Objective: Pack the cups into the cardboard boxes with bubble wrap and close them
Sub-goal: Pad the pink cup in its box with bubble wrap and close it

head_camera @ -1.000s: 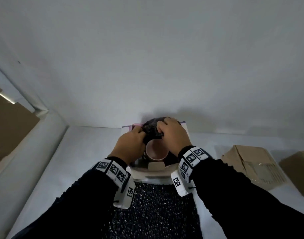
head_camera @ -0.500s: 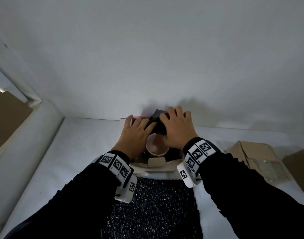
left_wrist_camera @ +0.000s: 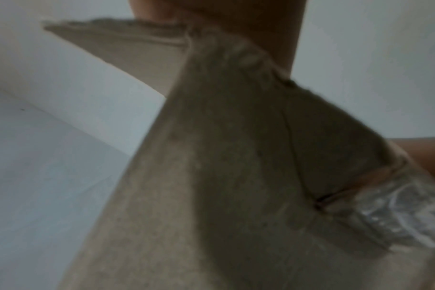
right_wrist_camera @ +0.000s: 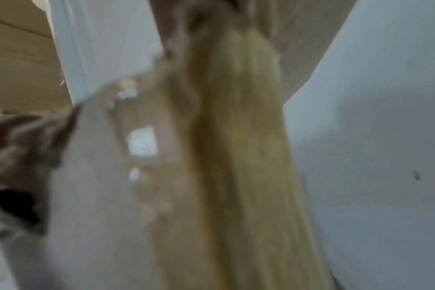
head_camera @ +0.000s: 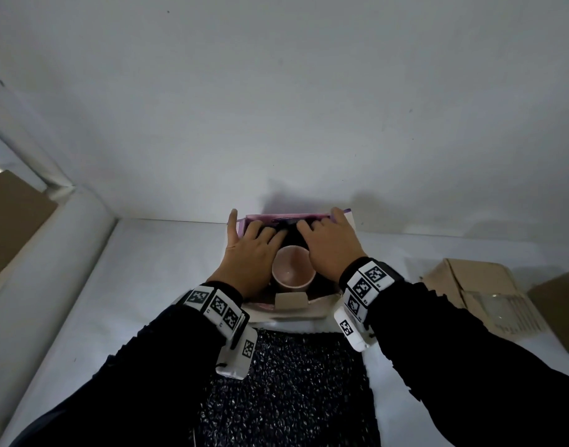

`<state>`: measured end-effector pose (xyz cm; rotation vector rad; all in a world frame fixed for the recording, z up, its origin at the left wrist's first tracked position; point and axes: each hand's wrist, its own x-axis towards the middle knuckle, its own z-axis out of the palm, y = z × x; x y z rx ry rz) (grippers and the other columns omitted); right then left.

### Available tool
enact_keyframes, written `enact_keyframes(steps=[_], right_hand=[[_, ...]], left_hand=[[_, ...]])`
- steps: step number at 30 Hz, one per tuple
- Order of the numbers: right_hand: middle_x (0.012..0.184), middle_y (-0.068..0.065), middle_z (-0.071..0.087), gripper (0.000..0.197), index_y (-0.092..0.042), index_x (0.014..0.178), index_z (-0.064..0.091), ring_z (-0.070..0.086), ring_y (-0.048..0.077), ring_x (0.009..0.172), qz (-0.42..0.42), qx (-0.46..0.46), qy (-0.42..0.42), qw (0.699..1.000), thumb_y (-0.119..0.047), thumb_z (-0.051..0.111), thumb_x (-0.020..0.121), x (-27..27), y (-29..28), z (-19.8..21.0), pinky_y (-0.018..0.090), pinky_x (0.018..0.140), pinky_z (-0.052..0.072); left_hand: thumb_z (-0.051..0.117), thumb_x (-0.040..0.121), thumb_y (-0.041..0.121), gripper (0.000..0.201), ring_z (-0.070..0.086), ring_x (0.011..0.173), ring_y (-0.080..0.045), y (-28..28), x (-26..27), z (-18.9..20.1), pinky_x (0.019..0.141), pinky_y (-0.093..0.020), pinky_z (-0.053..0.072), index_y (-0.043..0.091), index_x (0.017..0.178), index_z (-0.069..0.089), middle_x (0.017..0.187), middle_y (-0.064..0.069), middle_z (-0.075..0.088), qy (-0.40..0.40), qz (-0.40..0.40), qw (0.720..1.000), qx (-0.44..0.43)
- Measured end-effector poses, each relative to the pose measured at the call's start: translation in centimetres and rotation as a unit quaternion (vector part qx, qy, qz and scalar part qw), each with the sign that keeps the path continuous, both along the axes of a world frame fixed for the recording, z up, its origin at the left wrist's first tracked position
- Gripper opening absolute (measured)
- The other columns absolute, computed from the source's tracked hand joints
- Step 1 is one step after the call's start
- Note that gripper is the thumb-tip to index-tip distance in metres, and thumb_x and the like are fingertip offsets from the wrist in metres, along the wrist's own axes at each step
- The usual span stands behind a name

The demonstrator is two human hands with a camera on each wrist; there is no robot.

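An open cardboard box (head_camera: 291,301) with a pink far wall stands against the back wall in the head view. A pink cup (head_camera: 291,269) stands upright in its near half. Behind the cup lies a dark bubble-wrapped bundle (head_camera: 286,232). My left hand (head_camera: 254,250) and right hand (head_camera: 331,243) lie over the box with fingers spread, pressing down on the bundle. One outer finger of each hand reaches the box's far corners. Both wrist views show only blurred brown cardboard (left_wrist_camera: 211,176) (right_wrist_camera: 211,176) up close.
A sheet of black bubble wrap (head_camera: 286,382) lies on the white table in front of the box. Two brown cardboard boxes (head_camera: 483,295) (head_camera: 564,311) sit at the right. A white wall rises directly behind the box, and a white ledge runs along the left.
My hands have stopped gripping the dark bundle above the cup. Their fingers have spread flat and moved farther back, and the bundle now sits lower in the far half of the box.
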<state>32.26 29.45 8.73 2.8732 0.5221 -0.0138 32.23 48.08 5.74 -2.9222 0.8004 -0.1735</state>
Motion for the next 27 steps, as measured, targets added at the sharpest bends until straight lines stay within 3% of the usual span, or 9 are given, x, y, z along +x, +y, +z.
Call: enact_keyframes(steps=[3, 8, 12, 14, 16, 18, 21, 24, 27], right_hand=[[0.091, 0.003, 0.071, 0.042, -0.011, 0.133, 0.043, 0.061, 0.028, 0.101, -0.002, -0.005, 0.014, 1.0, -0.022, 0.031, 0.095, -0.4, -0.1, -0.7, 0.052, 0.118, -0.006], [0.115, 0.011, 0.062, 0.057, -0.01, 0.117, 0.055, 0.051, 0.032, 0.113, 0.007, 0.022, -0.026, 0.999, -0.022, 0.011, 0.084, 0.0, -0.1, -0.9, 0.055, 0.113, 0.005], [0.116, 0.005, 0.064, 0.034, -0.016, 0.119, 0.058, 0.043, 0.029, 0.127, -0.014, 0.01, 0.035, 0.999, -0.021, 0.034, 0.095, -0.4, -0.5, -0.6, 0.059, 0.114, -0.009], [0.11, 0.003, 0.066, 0.027, -0.018, 0.11, 0.063, 0.047, 0.029, 0.123, -0.014, 0.033, 0.005, 0.999, -0.022, 0.041, 0.094, -1.3, -0.4, 0.1, 0.061, 0.113, -0.003], [0.095, 0.001, 0.067, 0.016, -0.019, 0.094, 0.064, 0.056, 0.028, 0.107, -0.003, 0.104, -0.076, 0.992, -0.023, 0.049, 0.09, -2.8, -0.1, 0.8, 0.057, 0.109, 0.016], [0.086, -0.003, 0.064, 0.01, -0.021, 0.088, 0.059, 0.058, 0.023, 0.091, 0.031, 0.196, -0.128, 0.972, -0.026, 0.05, 0.088, -5.3, 0.0, 1.1, 0.045, 0.094, 0.034], [0.083, -0.003, 0.059, 0.003, -0.02, 0.089, 0.057, 0.053, 0.017, 0.075, 0.098, 0.323, -0.078, 0.938, -0.023, 0.056, 0.089, -10.2, -0.2, 0.4, 0.033, 0.07, 0.042], [0.096, -0.003, 0.064, 0.01, -0.02, 0.095, 0.06, 0.056, 0.017, 0.08, 0.11, 0.328, -0.023, 0.938, -0.029, 0.057, 0.09, -14.3, -0.8, -2.8, 0.032, 0.069, 0.048], [0.116, -0.003, 0.059, 0.038, -0.025, 0.116, 0.056, 0.056, 0.02, 0.099, 0.046, 0.281, 0.047, 0.957, -0.05, 0.053, 0.088, -17.1, -1.0, -6.3, 0.036, 0.08, 0.048]], left_hand=[[0.051, 0.088, 0.034, 0.068, 0.04, 0.132, -0.025, -0.3, -0.2, 0.7, 0.101, -0.069, -0.024, 0.022, 0.151, 0.03, 0.132, 0.005, 0.058, 0.027, 0.002, 0.999, 0.022], [0.056, 0.089, 0.039, 0.054, 0.025, 0.143, -0.021, -0.4, 0.0, 1.6, 0.103, -0.071, -0.023, 0.038, 0.142, 0.042, 0.143, 0.013, 0.049, 0.067, -0.015, 0.997, 0.041], [0.053, 0.088, 0.038, 0.045, 0.039, 0.133, -0.019, -0.4, -0.7, 1.7, 0.106, -0.071, -0.017, 0.036, 0.133, 0.052, 0.13, 0.015, 0.059, 0.071, 0.001, 0.997, 0.008], [0.048, 0.09, 0.038, 0.041, 0.045, 0.126, -0.017, -0.3, -1.4, 1.7, 0.109, -0.068, -0.013, 0.036, 0.13, 0.055, 0.125, 0.015, 0.061, 0.077, 0.019, 0.997, -0.021], [0.046, 0.092, 0.032, 0.038, 0.05, 0.121, -0.018, 0.0, -2.5, 1.3, 0.112, -0.062, -0.001, 0.034, 0.129, 0.057, 0.123, 0.013, 0.062, 0.077, 0.037, 0.994, -0.062], [0.041, 0.091, 0.033, 0.038, 0.057, 0.112, -0.019, 0.3, -4.1, 1.2, 0.111, -0.052, 0.016, 0.032, 0.122, 0.062, 0.115, 0.01, 0.066, 0.052, 0.039, 0.993, -0.096], [0.032, 0.089, 0.041, 0.041, 0.062, 0.099, -0.018, 0.9, -7.2, 1.0, 0.104, -0.047, 0.03, 0.029, 0.106, 0.068, 0.102, 0.011, 0.068, -0.004, 0.018, 0.986, -0.164], [0.046, 0.091, 0.037, 0.027, 0.057, 0.112, -0.013, 1.9, -10.7, 0.3, 0.108, -0.053, 0.027, 0.031, 0.108, 0.067, 0.118, 0.012, 0.064, -0.062, -0.008, 0.972, -0.225], [0.061, 0.087, 0.028, 0.032, 0.047, 0.127, -0.02, 3.0, -14.1, -0.7, 0.108, -0.053, 0.028, 0.027, 0.119, 0.063, 0.137, 0.004, 0.052, -0.086, -0.007, 0.966, -0.242]])
